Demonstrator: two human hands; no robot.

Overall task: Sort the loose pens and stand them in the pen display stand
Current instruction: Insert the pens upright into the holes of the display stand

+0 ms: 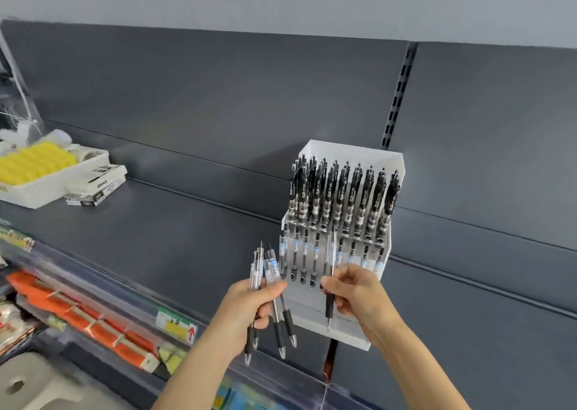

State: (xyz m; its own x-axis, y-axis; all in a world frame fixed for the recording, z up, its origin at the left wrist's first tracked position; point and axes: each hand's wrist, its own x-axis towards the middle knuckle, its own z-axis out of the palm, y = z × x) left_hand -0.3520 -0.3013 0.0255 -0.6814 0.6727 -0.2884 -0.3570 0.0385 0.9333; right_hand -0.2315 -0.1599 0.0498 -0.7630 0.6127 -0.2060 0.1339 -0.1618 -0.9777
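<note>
A white tiered pen display stand (pixel 387 241) sits on the dark grey shelf. Its back tiers are packed with black-clipped pens (pixel 343 197), and a lower row holds clear pens with blue labels (pixel 315 253). My left hand (pixel 249 309) grips a bundle of several clear pens with black grips (pixel 274 316), tips pointing down, just left of the stand. My right hand (pixel 359 294) pinches a single clear pen (pixel 329 308) upright in front of the stand's lower tiers, tip down.
A white tray of yellow items (pixel 34 166) and small boxes (pixel 96 188) stand at the shelf's far left. Below the shelf edge lie orange packets (pixel 93 325) and a price label (pixel 176 324). A slotted upright (pixel 399 91) runs up the back panel.
</note>
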